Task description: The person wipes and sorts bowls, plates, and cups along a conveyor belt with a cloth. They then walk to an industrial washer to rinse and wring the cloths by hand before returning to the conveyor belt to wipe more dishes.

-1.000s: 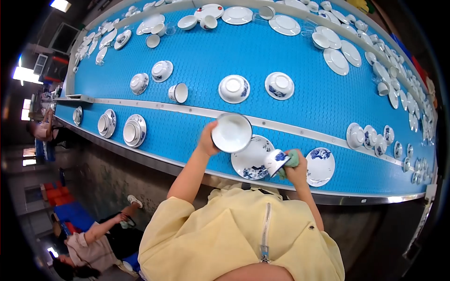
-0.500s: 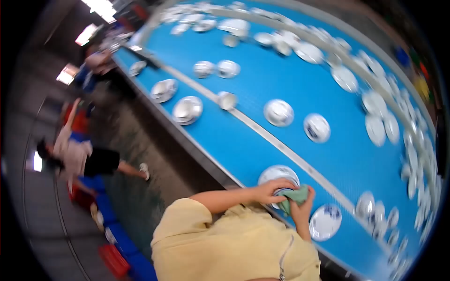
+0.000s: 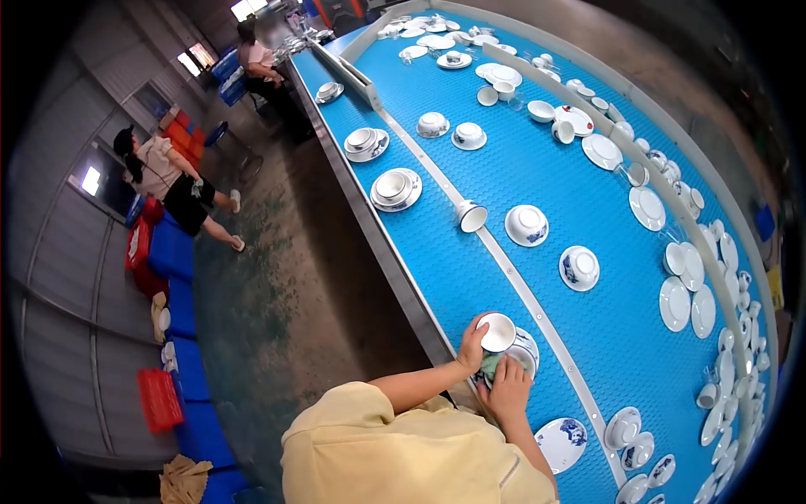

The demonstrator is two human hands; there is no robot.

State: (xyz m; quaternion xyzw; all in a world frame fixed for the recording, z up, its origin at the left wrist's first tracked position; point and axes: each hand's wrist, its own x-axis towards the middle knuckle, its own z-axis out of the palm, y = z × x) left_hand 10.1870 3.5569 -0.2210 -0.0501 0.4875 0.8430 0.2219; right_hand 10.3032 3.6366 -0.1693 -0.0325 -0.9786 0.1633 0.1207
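My left hand (image 3: 472,346) grips a small white bowl (image 3: 497,333) by its side, with the bowl's open mouth facing the camera. Beneath it, a saucer or plate with blue patterning (image 3: 525,346) is partly covered by the bowl and my fingers. A green cloth (image 3: 490,364) is bunched under the fingers of my right hand (image 3: 510,388), low against the plate. Closer to my body, a white oval plate with a blue motif (image 3: 561,444) lies beside my right forearm.
Stacked bowls and plates (image 3: 396,188) stand on the blue belt (image 3: 420,244). A metal divider strip (image 3: 537,311) runs along it, with a tipped bowl (image 3: 472,217) against it. Many dishes line the far side. A walking person (image 3: 172,181), blue bins (image 3: 186,370) and a red crate (image 3: 159,398) are left.
Both hands were together around the cloth and a bowl; now my left hand holds the bowl mouth-up while my right hand and cloth are lower. The view has turned.
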